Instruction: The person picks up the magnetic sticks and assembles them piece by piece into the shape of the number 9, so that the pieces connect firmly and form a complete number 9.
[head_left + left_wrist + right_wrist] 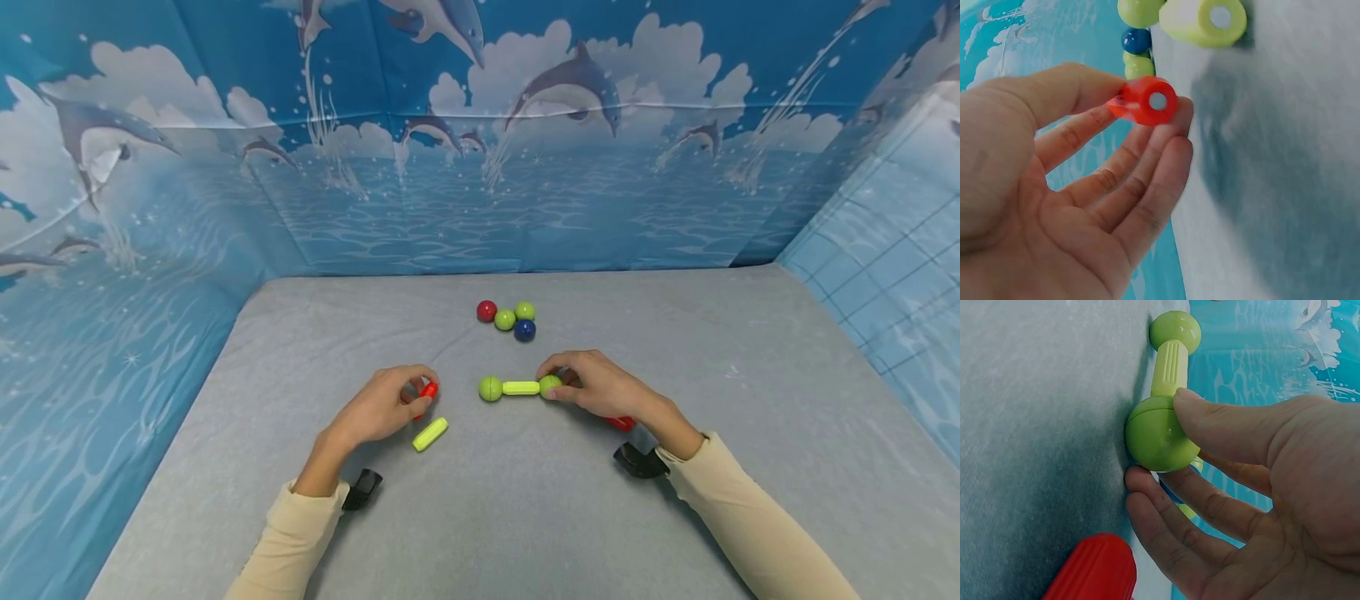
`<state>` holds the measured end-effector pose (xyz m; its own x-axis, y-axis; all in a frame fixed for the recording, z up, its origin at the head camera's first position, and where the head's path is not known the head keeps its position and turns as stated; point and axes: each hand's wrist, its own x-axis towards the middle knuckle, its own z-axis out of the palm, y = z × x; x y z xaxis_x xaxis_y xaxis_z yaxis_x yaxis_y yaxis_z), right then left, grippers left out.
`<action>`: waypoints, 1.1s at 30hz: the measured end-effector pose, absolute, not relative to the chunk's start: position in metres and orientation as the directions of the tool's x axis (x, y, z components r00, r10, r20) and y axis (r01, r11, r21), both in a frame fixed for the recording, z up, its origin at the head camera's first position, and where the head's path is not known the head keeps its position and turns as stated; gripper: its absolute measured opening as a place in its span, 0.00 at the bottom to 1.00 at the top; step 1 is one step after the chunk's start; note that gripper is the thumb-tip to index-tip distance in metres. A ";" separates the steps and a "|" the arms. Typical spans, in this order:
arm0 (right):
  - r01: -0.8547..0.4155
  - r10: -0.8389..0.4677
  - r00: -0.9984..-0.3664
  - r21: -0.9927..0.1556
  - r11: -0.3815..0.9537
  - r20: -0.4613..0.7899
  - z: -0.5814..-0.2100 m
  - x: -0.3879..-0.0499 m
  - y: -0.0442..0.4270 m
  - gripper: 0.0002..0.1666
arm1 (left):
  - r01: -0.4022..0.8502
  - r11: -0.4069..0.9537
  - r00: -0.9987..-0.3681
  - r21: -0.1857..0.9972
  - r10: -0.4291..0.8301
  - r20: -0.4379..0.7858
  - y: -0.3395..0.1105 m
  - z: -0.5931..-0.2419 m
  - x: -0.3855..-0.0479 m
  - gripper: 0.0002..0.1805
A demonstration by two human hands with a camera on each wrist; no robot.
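My left hand (381,403) pinches a red rod (429,391) between thumb and fingers; in the left wrist view a pale round disc shows on the rod's end. Just below that hand, a loose yellow-green rod (431,434) lies on the table. In the middle, another yellow-green rod (521,388) joins a green ball (491,389) on its left to a second green ball (1159,440) on its right. My right hand (600,385) holds this second ball, thumb on one side and fingers on the other. A second red rod (1094,569) lies partly hidden under the right wrist.
Farther back on the grey table (360,325) a red ball (487,312), two green balls (505,320) and a dark blue ball (525,331) sit in a cluster. A blue dolphin-print curtain (465,200) hangs behind and along both sides. Each wrist bears a black camera (363,490).
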<state>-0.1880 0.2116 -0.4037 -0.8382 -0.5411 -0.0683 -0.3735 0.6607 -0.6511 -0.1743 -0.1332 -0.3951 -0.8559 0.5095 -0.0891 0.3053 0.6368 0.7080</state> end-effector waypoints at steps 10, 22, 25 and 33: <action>-0.381 -0.547 -0.835 -0.659 0.648 -0.055 -0.406 -0.186 0.211 0.14 | 0.336 0.594 -0.842 0.731 0.537 -0.049 -0.116 -0.395 -0.171 0.11; -0.384 -0.551 -0.833 -0.663 0.642 -0.051 -0.407 -0.182 0.208 0.14 | 0.263 0.563 -0.830 0.784 0.546 -0.113 -0.094 -0.398 -0.170 0.21; -0.381 -0.548 -0.835 -0.662 0.645 -0.054 -0.408 -0.182 0.208 0.14 | 0.220 0.556 -0.822 0.802 0.548 -0.154 -0.091 -0.400 -0.172 0.25; -0.370 -0.537 -0.841 -0.658 0.656 -0.064 -0.410 -0.182 0.208 0.14 | 0.116 0.560 -0.803 0.820 0.539 -0.255 -0.077 -0.406 -0.173 0.33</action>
